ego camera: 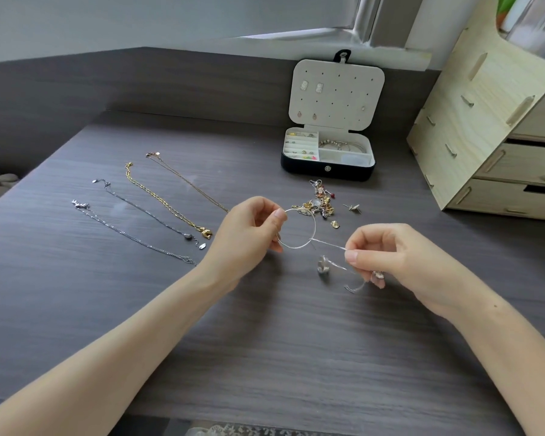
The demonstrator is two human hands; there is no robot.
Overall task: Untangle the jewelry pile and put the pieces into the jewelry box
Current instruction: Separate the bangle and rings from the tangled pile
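- Both bare forearms reach in from the near edge over the dark wood-grain table (265, 357), with the hands raised a little above its surface.
- The right hand (387, 256) pinches a thin silver strand (328, 244) between thumb and forefinger. Its other fingers are curled, and the strand's loose lower end hangs in a small loop under them.
- A small silver charm (323, 265) sits just left of the right hand, near the strand. It cannot be told whether it hangs from the strand or lies on the table.
- The left hand (252, 228) grips a silver hoop (314, 226) of fine wire at its left side, thumb against curled fingers. The strand runs from the hoop's lower right across to the right hand.
- Four necklaces (164, 204) lie stretched out side by side to the left of the hands, apart from one another: two silver-toned, one gold chain, one thin brownish chain.
- The jewelry pile (320, 199) lies just beyond the hoop, a tangled cluster of gold, silver and reddish bits with a few small pieces scattered to its right.
- The jewelry box (328, 171) stands open behind the pile, black outside and white inside, with small items in its left compartments and bangles in its right one.
- Its upright lid (337, 92) carries several earrings.
- A pale wooden drawer unit (485, 136) stands at the far right.
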